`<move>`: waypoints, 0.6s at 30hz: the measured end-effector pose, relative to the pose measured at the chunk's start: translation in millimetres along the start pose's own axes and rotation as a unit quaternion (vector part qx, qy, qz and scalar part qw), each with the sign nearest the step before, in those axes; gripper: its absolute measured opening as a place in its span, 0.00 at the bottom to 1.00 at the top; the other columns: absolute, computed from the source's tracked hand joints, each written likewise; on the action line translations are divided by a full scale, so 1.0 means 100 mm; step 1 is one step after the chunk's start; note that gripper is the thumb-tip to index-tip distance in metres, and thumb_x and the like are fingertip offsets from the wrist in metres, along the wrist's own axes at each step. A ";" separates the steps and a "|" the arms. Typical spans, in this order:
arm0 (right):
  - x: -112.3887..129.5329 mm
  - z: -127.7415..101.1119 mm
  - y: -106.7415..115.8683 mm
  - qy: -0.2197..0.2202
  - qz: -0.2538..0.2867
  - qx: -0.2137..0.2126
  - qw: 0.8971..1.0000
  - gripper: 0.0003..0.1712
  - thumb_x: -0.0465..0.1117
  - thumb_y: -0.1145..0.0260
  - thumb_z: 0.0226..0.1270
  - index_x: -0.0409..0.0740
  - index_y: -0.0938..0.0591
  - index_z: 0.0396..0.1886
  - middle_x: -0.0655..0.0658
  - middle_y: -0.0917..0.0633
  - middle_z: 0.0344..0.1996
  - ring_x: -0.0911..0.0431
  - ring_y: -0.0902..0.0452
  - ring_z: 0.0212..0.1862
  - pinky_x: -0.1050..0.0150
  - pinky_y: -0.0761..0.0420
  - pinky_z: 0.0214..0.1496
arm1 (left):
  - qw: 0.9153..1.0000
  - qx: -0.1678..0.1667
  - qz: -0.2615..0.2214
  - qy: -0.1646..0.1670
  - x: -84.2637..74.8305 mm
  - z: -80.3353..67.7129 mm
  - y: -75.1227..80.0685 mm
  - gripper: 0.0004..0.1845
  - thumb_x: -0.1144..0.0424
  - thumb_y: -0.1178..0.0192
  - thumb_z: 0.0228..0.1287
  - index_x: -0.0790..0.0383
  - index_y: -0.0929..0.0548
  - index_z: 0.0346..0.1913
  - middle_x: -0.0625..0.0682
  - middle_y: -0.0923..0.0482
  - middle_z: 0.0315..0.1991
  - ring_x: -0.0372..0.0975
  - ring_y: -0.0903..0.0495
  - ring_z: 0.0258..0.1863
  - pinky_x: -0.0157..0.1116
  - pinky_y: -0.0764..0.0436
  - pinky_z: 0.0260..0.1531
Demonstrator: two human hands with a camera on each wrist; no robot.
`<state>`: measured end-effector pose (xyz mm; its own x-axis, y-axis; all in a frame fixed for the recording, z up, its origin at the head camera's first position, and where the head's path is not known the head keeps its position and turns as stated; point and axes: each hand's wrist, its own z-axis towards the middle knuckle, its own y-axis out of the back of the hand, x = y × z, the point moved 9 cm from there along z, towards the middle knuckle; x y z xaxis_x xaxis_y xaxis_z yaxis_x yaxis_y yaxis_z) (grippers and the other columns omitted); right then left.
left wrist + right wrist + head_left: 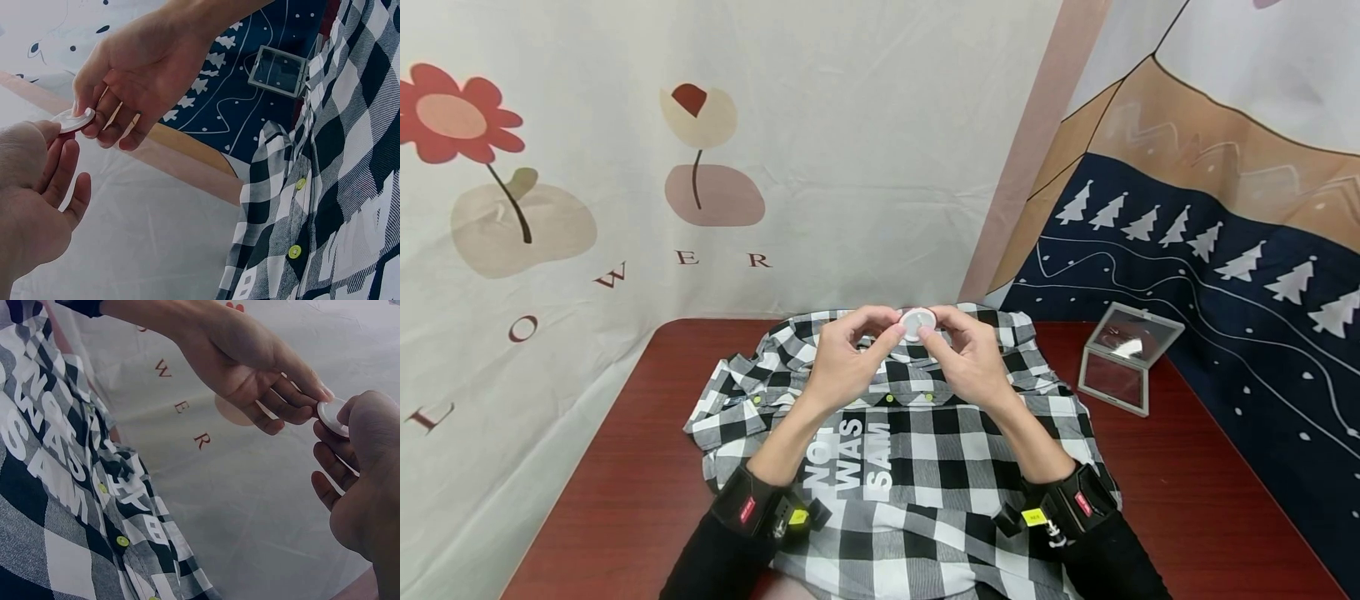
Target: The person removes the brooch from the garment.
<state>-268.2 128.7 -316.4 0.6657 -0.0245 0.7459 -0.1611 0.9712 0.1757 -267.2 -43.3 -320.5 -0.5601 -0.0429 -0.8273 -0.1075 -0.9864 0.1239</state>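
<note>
**Two hands on one little white disc**

Both of my hands hold the small white disc [917, 323] up in the air, above the collar end of the checked shirt [925, 467]. My left hand [848, 360] pinches its left edge with thumb and fingertips. My right hand [972, 360] pinches the right edge the same way. In the left wrist view the disc [74, 120] looks flat and thin, maybe with a darker rim under the white top. I think I am at the step of looking it over or pulling it apart, but I cannot tell if it opens.

Next I would need a soft, steady grip, because it is small and could slip and drop onto the shirt.

Around it, the shirt lies flat on the dark red table [625, 467], with yellow buttons [295, 251] down the front. A little square mirror case [1126, 358] stands open on my right, well apart from my hands. Cloth walls stand close behind and on the right, so there is more room to my left and toward me.
</note>
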 end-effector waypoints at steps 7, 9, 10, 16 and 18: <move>-0.01 0.00 0.00 -0.003 -0.005 0.003 1.000 0.11 0.20 0.36 0.77 0.22 0.13 0.54 0.36 0.08 0.50 0.64 0.14 0.50 0.73 0.14 0.56 | 1.000 0.003 0.004 -0.002 0.00 0.00 -0.01 0.07 0.71 0.29 0.77 0.70 0.09 0.52 0.63 0.07 0.45 0.32 0.12 0.40 0.28 0.13 0.45; -0.01 0.00 0.00 -0.005 -0.007 0.003 1.000 0.11 0.20 0.36 0.77 0.22 0.13 0.53 0.30 0.09 0.49 0.65 0.15 0.50 0.73 0.14 0.56 | 1.000 0.004 0.006 -0.004 0.00 0.00 -0.01 0.07 0.71 0.29 0.77 0.69 0.08 0.52 0.63 0.07 0.45 0.32 0.12 0.40 0.28 0.13 0.45; -0.01 0.00 0.00 -0.006 -0.007 0.004 1.000 0.11 0.20 0.36 0.77 0.22 0.13 0.53 0.28 0.10 0.49 0.64 0.15 0.50 0.73 0.14 0.56 | 1.000 0.004 0.006 -0.005 -0.01 0.00 -0.01 0.07 0.71 0.29 0.77 0.69 0.08 0.52 0.63 0.07 0.45 0.32 0.12 0.40 0.28 0.13 0.45; -0.03 0.00 0.01 -0.012 -0.008 0.001 1.000 0.10 0.22 0.35 0.78 0.23 0.13 0.52 0.34 0.09 0.48 0.62 0.14 0.50 0.73 0.14 0.56 | 1.000 0.006 0.008 -0.012 -0.01 0.00 -0.01 0.07 0.71 0.29 0.77 0.69 0.08 0.52 0.62 0.07 0.44 0.32 0.12 0.40 0.28 0.13 0.45; -0.04 0.00 0.02 -0.015 -0.010 -0.001 1.000 0.09 0.23 0.35 0.79 0.23 0.12 0.52 0.40 0.08 0.48 0.61 0.14 0.50 0.73 0.14 0.56 | 1.000 0.007 0.008 -0.014 -0.01 0.00 -0.01 0.06 0.71 0.28 0.77 0.69 0.08 0.52 0.62 0.07 0.44 0.32 0.12 0.40 0.28 0.13 0.45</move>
<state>-271.3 130.3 -319.3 0.6470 -0.0512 0.7607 -0.1470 0.9706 0.1904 -266.1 -42.0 -319.7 -0.5852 -0.0533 -0.8091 -0.1096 -0.9835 0.1440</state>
